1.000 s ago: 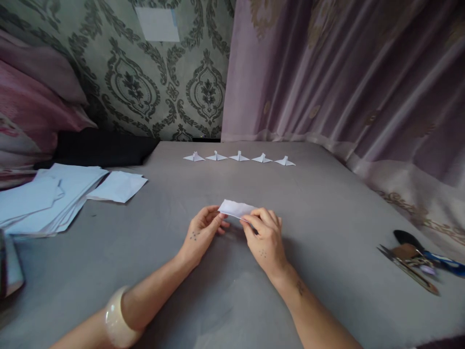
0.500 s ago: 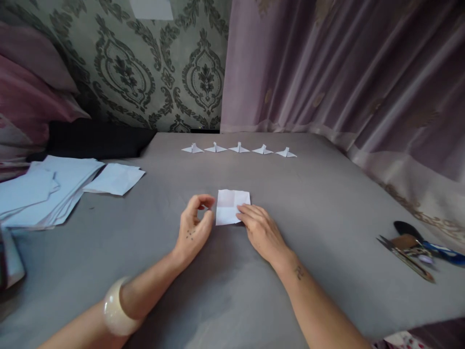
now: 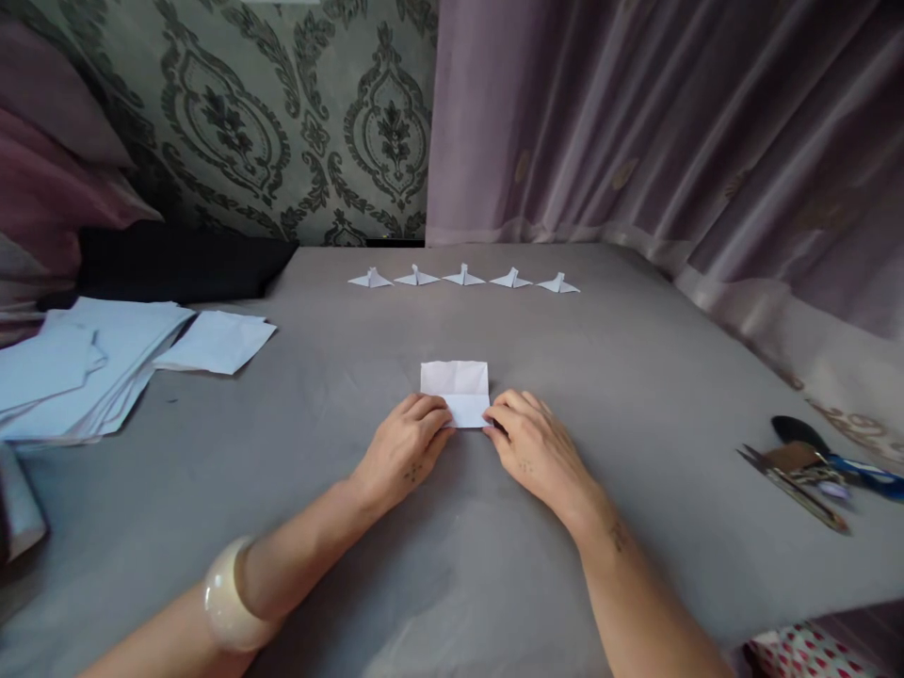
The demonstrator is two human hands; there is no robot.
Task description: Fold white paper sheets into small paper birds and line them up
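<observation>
A small white square of paper (image 3: 456, 379) with crease lines across it lies in front of me on the grey cloth. My left hand (image 3: 410, 441) pinches its near left corner between thumb and fingers. At the near right corner, my right hand (image 3: 528, 435) grips the paper the same way. The near edge looks slightly lifted between the hands, and the fingertips cover both corners. Farther back, several folded white paper figures (image 3: 463, 275) with pointed wings stand in a row.
Loose white sheets (image 3: 105, 377) are stacked at the left, with smaller paper squares (image 3: 218, 342) beside them. A black cloth (image 3: 176, 266) lies behind. Scissors (image 3: 795, 488) and a blue-handled tool (image 3: 865, 476) rest at the right. A purple curtain (image 3: 600, 122) hangs along the right side.
My left hand has moved from beside the paper onto its near left corner. My right hand has shifted from the paper's right side to its near right corner.
</observation>
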